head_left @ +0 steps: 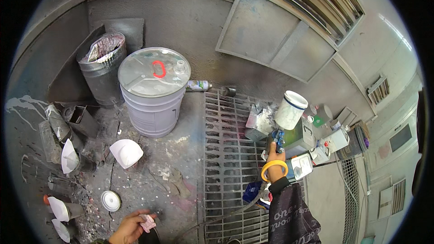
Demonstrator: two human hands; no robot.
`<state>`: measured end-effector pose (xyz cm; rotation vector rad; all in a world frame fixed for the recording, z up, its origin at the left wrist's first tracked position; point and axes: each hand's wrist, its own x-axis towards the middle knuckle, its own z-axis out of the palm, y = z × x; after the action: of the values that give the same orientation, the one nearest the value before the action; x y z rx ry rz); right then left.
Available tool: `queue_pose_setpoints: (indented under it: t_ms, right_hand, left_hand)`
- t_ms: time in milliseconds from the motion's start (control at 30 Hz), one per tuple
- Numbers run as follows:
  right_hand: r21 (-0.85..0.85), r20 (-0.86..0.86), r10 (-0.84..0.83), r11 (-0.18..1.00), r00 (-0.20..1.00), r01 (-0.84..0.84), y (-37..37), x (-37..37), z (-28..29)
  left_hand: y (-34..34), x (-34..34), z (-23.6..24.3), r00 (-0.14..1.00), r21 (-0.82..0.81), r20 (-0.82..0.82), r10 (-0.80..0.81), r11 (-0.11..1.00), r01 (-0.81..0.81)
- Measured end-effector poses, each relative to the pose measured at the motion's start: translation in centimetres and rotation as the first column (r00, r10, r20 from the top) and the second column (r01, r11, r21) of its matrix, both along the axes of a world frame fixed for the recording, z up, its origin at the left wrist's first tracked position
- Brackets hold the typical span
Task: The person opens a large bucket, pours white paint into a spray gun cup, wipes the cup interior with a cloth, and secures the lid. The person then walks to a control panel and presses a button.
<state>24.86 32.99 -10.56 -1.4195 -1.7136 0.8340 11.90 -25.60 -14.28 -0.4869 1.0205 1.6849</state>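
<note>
In my right hand [274,157] is a paint spray gun [279,139] with blue fittings, the fingers wrapped round it. Its white cup [291,110], banded in dark blue near the top, tilts above the grating. A yellow ring like a tape roll [264,171] circles my right wrist. Low in the picture, my left hand [129,228] pinches a crumpled pinkish-white wad [147,222], which could be cloth or paper. A round white lid [110,201] lies on the floor beyond my left hand. Farther off stands a paper paint strainer [126,152].
A large grey drum [156,104] with a red handle stands near a paint-crusted bin [103,68]. Metal grating [226,153] covers the floor's middle. Cans, including a rectangular tin [300,166], crowd the right. A hose [217,219] crosses the grating. Strainers and cups [70,157] line the left.
</note>
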Motion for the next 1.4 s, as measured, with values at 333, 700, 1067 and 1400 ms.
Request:
queue_pose_setpoints:
  t_ms: [333, 700, 1067, 1400]
  right_hand:
    - [-0.268, -0.156, 0.405, 0.860, 0.901, -0.433, -13.3, 3.4, 6.0]
    - [-0.453, 0.100, 0.979, 0.203, 0.176, -0.868, -26.3, 1.7, 5.4]
    - [-0.354, 0.329, 0.941, 0.204, 0.083, -0.913, -27.3, -0.1, 6.3]
    - [-0.324, 0.427, 0.900, 0.244, 0.089, -0.914, -26.7, -0.1, 7.1]
  left_hand:
    - [8.3, -5.6, 7.2, 0.907, 0.003, -0.402, -0.125, 0.990, 0.138]
    - [6.2, -10.1, 16.0, 0.784, 0.024, -0.617, 0.071, 0.997, -0.071]
    - [5.2, -9.7, 17.6, 0.521, -0.075, -0.841, -0.148, 0.984, 0.160]
    - [5.1, -9.7, 16.7, 0.461, -0.193, -0.862, -0.212, 0.977, 0.089]
